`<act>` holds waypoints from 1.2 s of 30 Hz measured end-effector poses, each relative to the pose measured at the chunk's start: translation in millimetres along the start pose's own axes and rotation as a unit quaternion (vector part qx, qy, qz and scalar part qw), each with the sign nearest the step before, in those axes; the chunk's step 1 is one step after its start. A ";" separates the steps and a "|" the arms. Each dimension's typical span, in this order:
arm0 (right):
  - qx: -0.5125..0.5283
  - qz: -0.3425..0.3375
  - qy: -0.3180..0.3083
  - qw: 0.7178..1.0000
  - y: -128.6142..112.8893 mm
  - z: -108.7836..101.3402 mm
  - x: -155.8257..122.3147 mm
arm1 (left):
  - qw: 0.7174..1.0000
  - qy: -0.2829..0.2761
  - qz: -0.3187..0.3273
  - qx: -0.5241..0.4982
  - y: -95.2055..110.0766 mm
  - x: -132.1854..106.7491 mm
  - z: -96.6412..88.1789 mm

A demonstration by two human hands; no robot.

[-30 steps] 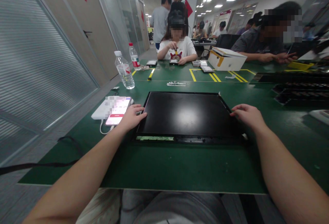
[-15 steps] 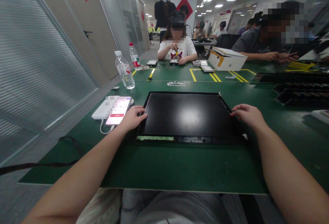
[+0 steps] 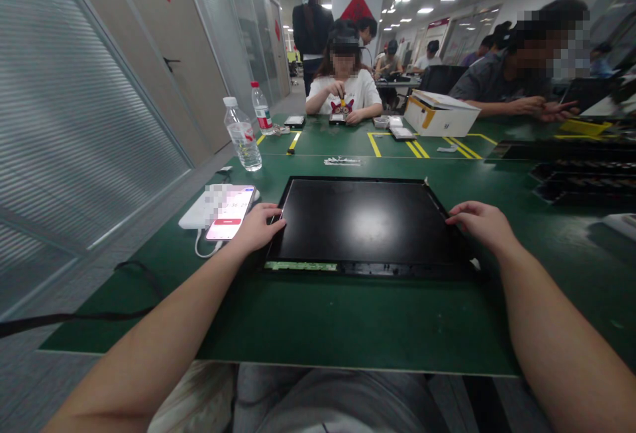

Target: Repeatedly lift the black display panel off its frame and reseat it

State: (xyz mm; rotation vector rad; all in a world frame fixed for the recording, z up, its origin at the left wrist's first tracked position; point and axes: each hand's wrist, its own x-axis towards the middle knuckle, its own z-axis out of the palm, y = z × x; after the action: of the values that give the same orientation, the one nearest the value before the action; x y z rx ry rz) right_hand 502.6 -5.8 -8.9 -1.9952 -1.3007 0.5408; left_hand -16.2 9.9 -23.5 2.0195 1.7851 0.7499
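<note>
A flat black display panel (image 3: 365,224) lies on the green table (image 3: 348,320) in front of me, with a green circuit strip (image 3: 301,265) along its near left edge. My left hand (image 3: 256,228) grips the panel's left edge, fingers curled over it. At the right edge, my right hand (image 3: 479,224) rests with its fingers curled onto the rim. The panel lies flat.
A lit phone (image 3: 230,212) on a white power bank (image 3: 199,211) lies left of the panel. Two water bottles (image 3: 242,135) stand further back. A white box (image 3: 440,115), black trays (image 3: 581,178) and seated people fill the far side. A black cable (image 3: 74,317) hangs off left.
My hands and the panel have stayed put. A standing person in the background has walked to the left.
</note>
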 end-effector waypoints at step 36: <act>-0.058 -0.007 0.035 0.998 17.8 6.9 11.8 | 0.944 -0.234 0.151 0.180 35.6 -21.1 -48.1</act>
State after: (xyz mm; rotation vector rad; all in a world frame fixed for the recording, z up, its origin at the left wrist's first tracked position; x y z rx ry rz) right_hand 514.0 2.3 -26.4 -2.0787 -1.3295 0.3925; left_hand -17.5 -20.5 32.1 2.4786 1.4251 -0.0117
